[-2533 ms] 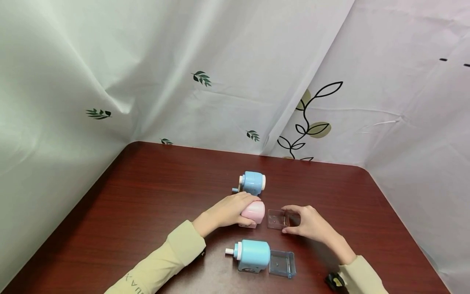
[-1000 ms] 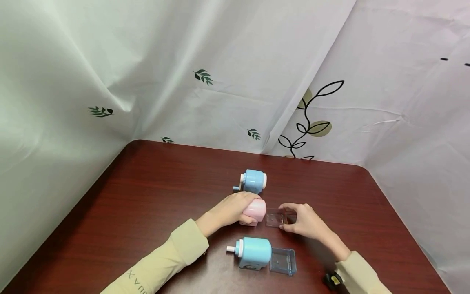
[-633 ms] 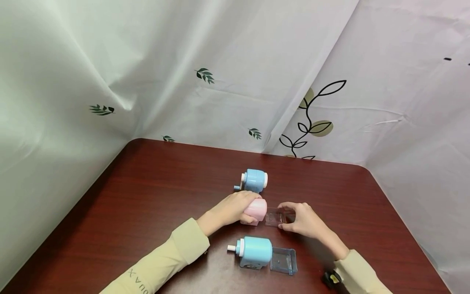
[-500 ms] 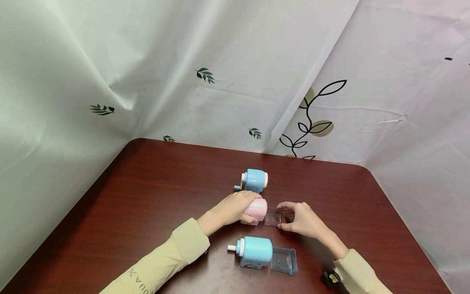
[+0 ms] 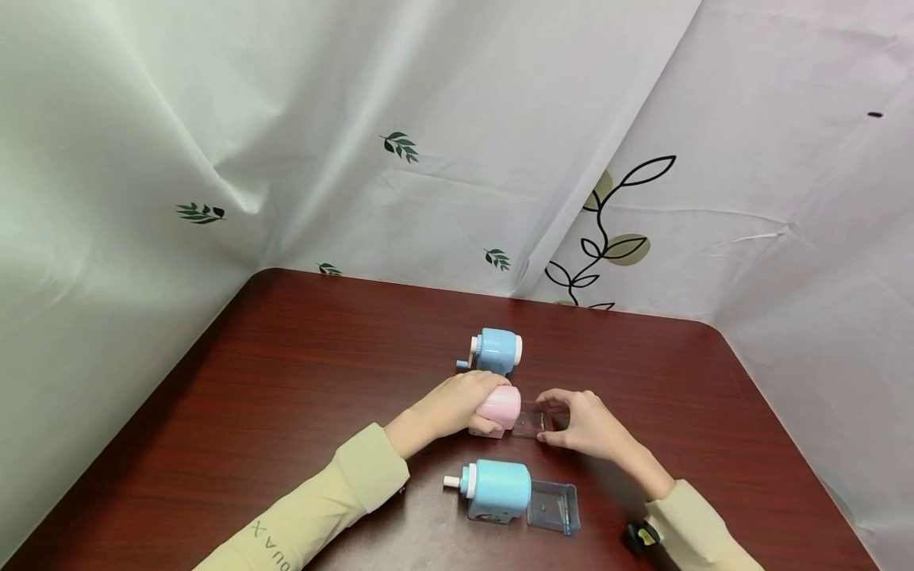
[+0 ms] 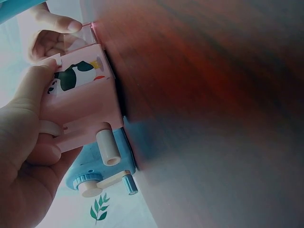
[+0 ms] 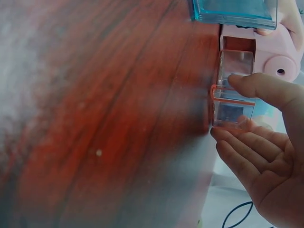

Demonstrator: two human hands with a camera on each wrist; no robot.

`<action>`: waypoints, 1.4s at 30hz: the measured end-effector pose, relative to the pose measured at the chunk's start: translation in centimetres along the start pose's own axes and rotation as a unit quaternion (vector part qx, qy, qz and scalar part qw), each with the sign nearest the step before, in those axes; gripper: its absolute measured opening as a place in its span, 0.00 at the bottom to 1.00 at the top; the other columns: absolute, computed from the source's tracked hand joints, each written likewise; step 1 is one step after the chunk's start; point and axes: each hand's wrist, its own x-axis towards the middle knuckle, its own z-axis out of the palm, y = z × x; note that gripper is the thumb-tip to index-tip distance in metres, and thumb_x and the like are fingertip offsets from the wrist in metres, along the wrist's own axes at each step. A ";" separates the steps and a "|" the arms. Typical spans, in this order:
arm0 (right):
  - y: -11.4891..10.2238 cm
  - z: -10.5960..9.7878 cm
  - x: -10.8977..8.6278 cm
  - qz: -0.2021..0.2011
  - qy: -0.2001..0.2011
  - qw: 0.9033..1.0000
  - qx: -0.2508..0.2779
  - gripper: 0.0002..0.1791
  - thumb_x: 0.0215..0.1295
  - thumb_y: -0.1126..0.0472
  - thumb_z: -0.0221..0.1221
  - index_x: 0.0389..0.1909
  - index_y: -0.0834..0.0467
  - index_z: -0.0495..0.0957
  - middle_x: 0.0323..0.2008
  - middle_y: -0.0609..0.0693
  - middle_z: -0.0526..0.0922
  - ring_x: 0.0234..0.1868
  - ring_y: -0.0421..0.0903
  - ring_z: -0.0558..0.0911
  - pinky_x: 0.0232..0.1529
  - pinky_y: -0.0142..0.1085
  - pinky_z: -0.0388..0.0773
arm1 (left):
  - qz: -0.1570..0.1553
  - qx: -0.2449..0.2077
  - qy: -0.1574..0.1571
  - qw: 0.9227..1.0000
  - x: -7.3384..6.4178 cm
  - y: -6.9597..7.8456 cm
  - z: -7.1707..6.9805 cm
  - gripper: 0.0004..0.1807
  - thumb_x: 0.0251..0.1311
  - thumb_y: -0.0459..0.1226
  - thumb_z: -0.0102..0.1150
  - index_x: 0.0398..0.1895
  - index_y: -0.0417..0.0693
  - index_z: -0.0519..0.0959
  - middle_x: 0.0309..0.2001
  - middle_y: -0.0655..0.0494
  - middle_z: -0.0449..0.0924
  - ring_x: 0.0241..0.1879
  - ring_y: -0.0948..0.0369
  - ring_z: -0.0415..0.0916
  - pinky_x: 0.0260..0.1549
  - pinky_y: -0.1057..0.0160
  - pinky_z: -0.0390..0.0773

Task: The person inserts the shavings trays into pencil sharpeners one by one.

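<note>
My left hand (image 5: 457, 403) grips a pink crank pencil sharpener (image 5: 503, 406) from above and holds it on the table. In the left wrist view the sharpener's side carries a panda sticker (image 6: 78, 75). My right hand (image 5: 589, 424) pinches a clear shavings drawer (image 7: 236, 102) between thumb and fingers. The drawer lines up with the rectangular slot (image 7: 239, 43) in the pink sharpener's lower end, and its near end lies at that slot; how deep it sits cannot be told.
A teal sharpener (image 5: 502, 485) stands nearer the front, with its bluish clear drawer (image 5: 553, 506) beside it on the table. Behind the pink one is a light blue sharpener (image 5: 497, 349) with a crank. A white patterned curtain (image 5: 457, 143) hangs round the dark red table (image 5: 321, 341).
My right hand has shifted left with the clear drawer, closing the gap to the pink sharpener. My left hand keeps its grip, and the other sharpeners stay put.
</note>
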 end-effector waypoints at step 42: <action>-0.9 1.0 1.1 -0.010 -0.019 0.999 0.040 0.24 0.46 0.56 0.74 0.45 0.57 0.79 0.41 0.48 0.86 0.40 0.39 0.85 0.41 0.31 0.80 | -0.004 0.003 -0.003 1.000 0.2 0.0 0.3 0.31 0.51 0.48 0.70 0.56 0.48 0.73 0.50 0.56 0.78 0.49 0.60 0.75 0.48 0.61 0.76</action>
